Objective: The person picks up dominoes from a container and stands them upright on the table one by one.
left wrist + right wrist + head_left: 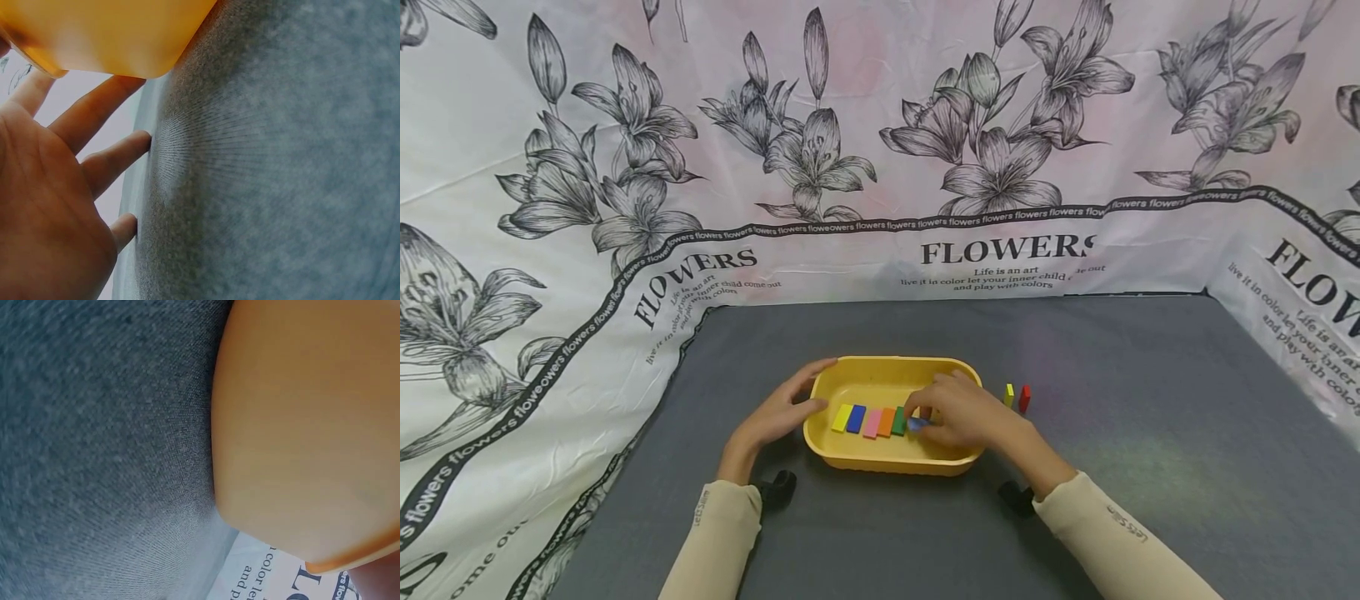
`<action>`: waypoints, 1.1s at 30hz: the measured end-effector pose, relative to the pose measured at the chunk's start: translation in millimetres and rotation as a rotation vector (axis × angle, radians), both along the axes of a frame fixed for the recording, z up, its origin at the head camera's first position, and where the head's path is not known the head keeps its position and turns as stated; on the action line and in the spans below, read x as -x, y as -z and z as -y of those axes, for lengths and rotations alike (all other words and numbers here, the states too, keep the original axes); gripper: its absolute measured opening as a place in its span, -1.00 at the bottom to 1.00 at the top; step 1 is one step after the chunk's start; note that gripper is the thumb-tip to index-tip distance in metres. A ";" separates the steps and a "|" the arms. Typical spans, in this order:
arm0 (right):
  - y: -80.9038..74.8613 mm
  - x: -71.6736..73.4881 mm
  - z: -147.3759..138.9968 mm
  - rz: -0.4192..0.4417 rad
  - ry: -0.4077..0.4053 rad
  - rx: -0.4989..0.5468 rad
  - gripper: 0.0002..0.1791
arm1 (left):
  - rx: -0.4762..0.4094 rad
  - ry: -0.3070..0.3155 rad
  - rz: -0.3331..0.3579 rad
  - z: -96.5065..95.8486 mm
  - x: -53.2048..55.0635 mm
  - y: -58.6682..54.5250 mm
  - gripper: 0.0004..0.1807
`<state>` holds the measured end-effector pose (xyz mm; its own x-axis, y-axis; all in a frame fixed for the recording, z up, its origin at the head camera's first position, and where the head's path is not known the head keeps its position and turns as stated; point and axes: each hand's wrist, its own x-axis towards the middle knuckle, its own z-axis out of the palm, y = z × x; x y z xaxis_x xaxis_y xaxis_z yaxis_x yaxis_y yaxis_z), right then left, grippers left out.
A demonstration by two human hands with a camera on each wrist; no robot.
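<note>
As our right hand [958, 412] pinches a light-blue block [917, 424] inside the yellow tray [887, 463], our left hand [782, 410] touches the tray's left end, fingers spread straight. Five coloured blocks [872, 422] line up alongside; a yellow block [1009, 395] and a red block [1025, 398] sit on the grey surface [1135, 375]. Behind, we read "FLOWERS" and "Life is an art" on the cloth [850, 267].

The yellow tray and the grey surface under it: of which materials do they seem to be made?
Yellow tray: probably plastic, smooth with a soft sheen; it curves without visible seams.
Grey surface: seemingly woven cloth, matte, from the fine threadlike texture up close.
</note>
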<state>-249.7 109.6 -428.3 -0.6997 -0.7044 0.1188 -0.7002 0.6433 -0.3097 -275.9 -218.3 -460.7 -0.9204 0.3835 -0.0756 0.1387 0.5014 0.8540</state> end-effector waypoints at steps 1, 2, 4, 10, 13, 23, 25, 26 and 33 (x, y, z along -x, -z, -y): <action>-0.3 -0.2 -0.5 -0.001 -0.001 0.007 -0.81 | 0.001 0.005 -0.003 0.1 0.4 0.5 -0.27; -0.5 -0.3 -1.1 -0.005 -0.006 0.015 -0.81 | 0.001 0.007 -0.006 0.2 0.7 0.9 -0.27; -1.5 -0.8 -2.4 -0.010 -0.016 0.037 -0.80 | 0.004 0.014 -0.013 0.7 1.1 1.7 -0.27; -4.8 0.1 -8.8 -0.019 -0.027 0.133 -0.75 | -0.020 0.036 -0.016 1.4 2.0 2.9 -0.29; -6.5 1.5 -12.9 -0.005 -0.032 0.213 -0.75 | -0.029 0.045 -0.023 1.5 2.3 3.2 -0.29; -10.7 -1.9 -32.3 0.147 0.054 0.380 -0.71 | -0.022 0.053 -0.035 0.8 1.6 0.9 -0.30; -9.9 -2.7 -37.3 0.155 0.073 0.413 -0.70 | -0.021 0.053 -0.036 1.0 1.5 1.0 -0.30; -9.3 -3.0 -40.2 0.159 0.082 0.430 -0.70 | -0.019 0.054 -0.037 1.2 1.6 1.2 -0.29; -13.4 -7.4 -59.8 0.187 0.132 0.521 -0.69 | -0.014 0.047 -0.036 0.8 2.1 1.8 -0.30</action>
